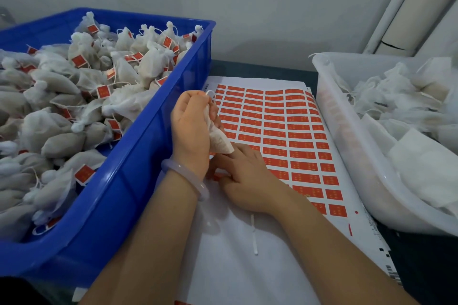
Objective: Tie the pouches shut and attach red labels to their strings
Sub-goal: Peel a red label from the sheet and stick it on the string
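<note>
- Well, head view: left hand [190,129] fingers clamped round a pouch [219,140] over the counter's [260,68] middle, above the label sheet [285,131].
- Soft, light, floppy, I'd guess; hold its gathered neck.
- Right hand [247,177] fingers pinch a red label [217,176].

Dim, bluish, even light; soft focus throughout, wide-angle bending at the edges.

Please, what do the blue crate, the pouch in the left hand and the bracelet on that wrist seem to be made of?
Blue crate: probably moulded hard plastic, glossy; highlights run along its smooth rim. Pouch: seemingly thin gauze-like or non-woven fabric, matt, slightly see-through; it crumples softly in the left hand. Bracelet: pale, translucent, polished; perhaps jade, glass or resin, which one I cannot tell.
</note>
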Available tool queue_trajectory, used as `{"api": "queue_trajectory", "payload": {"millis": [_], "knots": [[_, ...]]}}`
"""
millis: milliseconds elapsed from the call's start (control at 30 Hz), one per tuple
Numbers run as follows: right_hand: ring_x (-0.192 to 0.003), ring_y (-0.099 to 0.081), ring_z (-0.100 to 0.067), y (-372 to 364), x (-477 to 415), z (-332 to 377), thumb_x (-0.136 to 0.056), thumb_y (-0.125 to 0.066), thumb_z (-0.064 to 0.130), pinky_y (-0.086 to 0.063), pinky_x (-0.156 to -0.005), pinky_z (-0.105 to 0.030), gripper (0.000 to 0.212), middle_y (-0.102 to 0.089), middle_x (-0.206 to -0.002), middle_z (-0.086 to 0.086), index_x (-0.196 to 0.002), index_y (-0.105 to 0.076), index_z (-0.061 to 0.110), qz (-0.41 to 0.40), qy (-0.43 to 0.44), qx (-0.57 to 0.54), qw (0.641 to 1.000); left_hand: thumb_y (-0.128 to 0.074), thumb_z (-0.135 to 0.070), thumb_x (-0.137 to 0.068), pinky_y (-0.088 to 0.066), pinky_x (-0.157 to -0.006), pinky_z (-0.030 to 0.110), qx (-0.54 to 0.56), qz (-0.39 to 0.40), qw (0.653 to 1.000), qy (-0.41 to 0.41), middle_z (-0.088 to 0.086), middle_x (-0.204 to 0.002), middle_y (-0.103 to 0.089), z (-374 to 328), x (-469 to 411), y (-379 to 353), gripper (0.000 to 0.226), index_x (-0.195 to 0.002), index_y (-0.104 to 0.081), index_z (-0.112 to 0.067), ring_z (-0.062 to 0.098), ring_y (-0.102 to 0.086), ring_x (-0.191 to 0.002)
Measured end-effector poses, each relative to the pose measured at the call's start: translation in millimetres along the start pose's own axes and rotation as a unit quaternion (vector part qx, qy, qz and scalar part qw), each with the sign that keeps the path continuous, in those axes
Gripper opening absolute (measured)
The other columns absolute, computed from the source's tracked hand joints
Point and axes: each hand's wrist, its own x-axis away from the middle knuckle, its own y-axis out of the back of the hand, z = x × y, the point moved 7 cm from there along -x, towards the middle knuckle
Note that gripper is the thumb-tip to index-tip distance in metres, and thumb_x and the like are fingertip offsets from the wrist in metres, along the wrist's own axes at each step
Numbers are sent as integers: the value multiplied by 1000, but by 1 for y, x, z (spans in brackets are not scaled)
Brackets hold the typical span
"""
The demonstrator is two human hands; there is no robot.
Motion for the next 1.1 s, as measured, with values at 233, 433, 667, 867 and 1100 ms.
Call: {"api": "queue_trajectory", "payload": {"millis": [233,433,667,867,1100], "knots": [[-120,-32,-16,2,2,1,-83,-42,27,-20,-106,-36,33,-43,-136,4,-112,-57,28,-6,-4,-2,1000,-41,-20,-96,-39,-52,20,-2,13,999,35,-4,-57,-44,6,-4,-2,31,-65,-44,-18,6,-41,-45],[-88,-57,-13,10,-1,6,-78,-66,36,-50,-85,-31,25,-67,-102,7,-101,-69,26,-70,-22,15,997,-42,-21,-96,-40,-50,19,-2,-3,999,36,-5,-58,-46,8,-4,-1,28,-68,-47,-20,6,-44,-44],[-88,-61,-18,11,-5,4,-83,-61,30,-51,-79,-35,18,-68,-93,-1,-94,-69,18,-53,-54,38,996,-48,-20,-70,-29,-74,37,18,-12,1000,-5,1,-63,-43,-8,0,-6,8,-64,-47,-16,16,-39,-62],[-84,-62,-19,14,-2,3,-74,-70,32,-52,-78,-38,22,-67,-88,-1,-90,-69,17,-28,-68,-31,997,-47,-17,-73,-29,-75,37,14,-17,1000,-12,1,-64,-43,-7,1,-5,7,-65,-47,-16,16,-39,-63],[-83,-63,-22,13,-5,4,-76,-68,27,-53,-77,-39,19,-68,-87,-4,-90,-68,15,-52,-78,-37,995,-48,-17,-73,-31,-75,37,6,-12,1000,-13,0,-65,-44,-5,1,-7,7,-66,-48,-17,16,-40,-64]]}}
